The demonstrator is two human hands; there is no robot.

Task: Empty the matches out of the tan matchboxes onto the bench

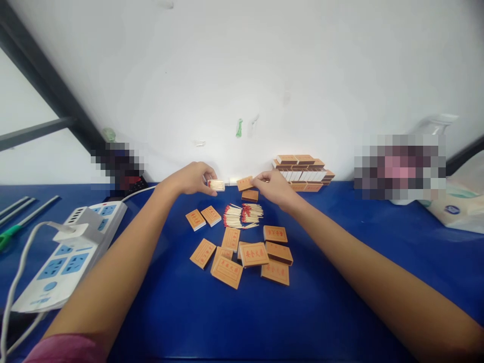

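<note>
My left hand [198, 178] grips a white matchbox tray [217, 185] filled with matches, their red heads toward my palm. Between the fingertips of my right hand [270, 185] is an orange matchbox sleeve [245, 184], held a little to the right of the tray and apart from it. Just below the sleeve, another matchbox [250, 195] rests on the table. Closer to me lie two bunches of loose matches [233, 217], side by side. Several orange matchboxes [254, 254] with red lettering are scattered nearer still, some overlapping.
Stacked matchboxes [302, 174] stand against the wall at the right back. On the left lies a white power strip [75, 257] with a plug and cable. Green-handled rods [28, 222] are at the far left, a white plastic pack [459, 199] at the far right.
</note>
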